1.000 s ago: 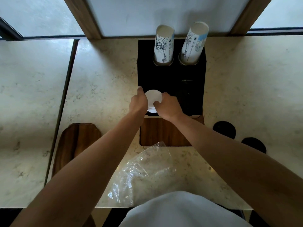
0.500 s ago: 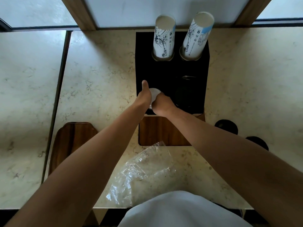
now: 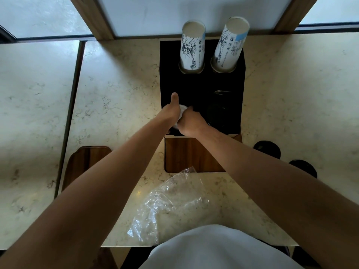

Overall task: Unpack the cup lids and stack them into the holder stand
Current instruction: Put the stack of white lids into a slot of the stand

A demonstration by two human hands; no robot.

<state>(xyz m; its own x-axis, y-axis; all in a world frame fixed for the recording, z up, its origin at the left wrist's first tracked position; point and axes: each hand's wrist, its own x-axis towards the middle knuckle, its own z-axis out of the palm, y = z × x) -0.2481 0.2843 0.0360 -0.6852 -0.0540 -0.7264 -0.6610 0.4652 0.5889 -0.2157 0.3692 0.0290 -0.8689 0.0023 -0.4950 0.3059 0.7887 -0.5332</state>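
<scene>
White lids (image 3: 181,113) mostly hidden, gripped between left hand (image 3: 172,113), thumb toward 12 o'clock, and right hand (image 3: 191,123), over holder stand (image 3: 202,82).

Both hands are covering most of the white lids (image 3: 182,111), so only a sliver is showing between the left hand (image 3: 172,113) and right hand (image 3: 191,123); their count is unclear. The fingers of both hands are hiding from view. The stand (image 3: 202,88) slot beneath is lying in deep shadow. The bottom edge is cutting off both forearms.
</scene>
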